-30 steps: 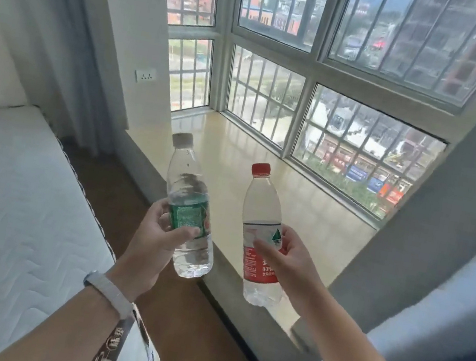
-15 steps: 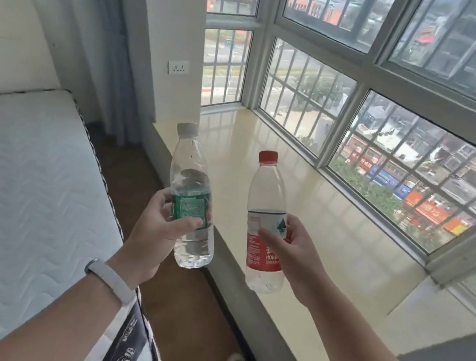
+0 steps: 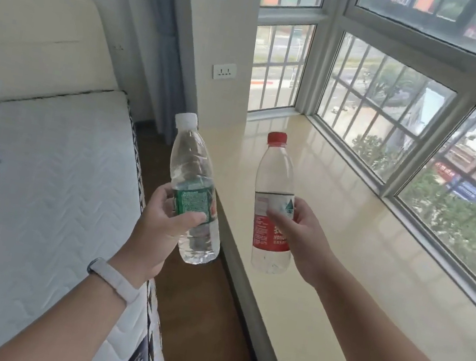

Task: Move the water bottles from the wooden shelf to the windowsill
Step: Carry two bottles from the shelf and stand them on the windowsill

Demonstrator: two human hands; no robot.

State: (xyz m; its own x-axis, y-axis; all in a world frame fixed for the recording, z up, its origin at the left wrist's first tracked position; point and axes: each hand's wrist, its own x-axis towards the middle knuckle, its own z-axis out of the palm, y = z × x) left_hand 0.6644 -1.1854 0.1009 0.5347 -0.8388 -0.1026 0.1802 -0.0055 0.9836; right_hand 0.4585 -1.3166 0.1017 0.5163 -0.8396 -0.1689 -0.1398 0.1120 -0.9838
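My left hand [image 3: 164, 221] grips a clear water bottle with a green label and white cap [image 3: 192, 172], held upright in the air over the gap between bed and sill. My right hand [image 3: 300, 235] grips a second clear bottle with a red label and red cap [image 3: 275, 174], upright above the near edge of the windowsill [image 3: 348, 230]. The sill is a wide glossy beige ledge under the barred windows, with nothing standing on it. The wooden shelf is out of view.
A white mattress [image 3: 41, 179] with a cream headboard fills the left. A narrow strip of wood floor [image 3: 195, 315] runs between bed and sill, with a shoe at the bottom. A wall socket [image 3: 224, 71] and grey curtain [image 3: 159, 41] sit at the far corner.
The view has swung left and closer along the sill; the grey wall at the right is gone from view. Both bottles stay gripped and upright, the red-label one now over the sill's edge.
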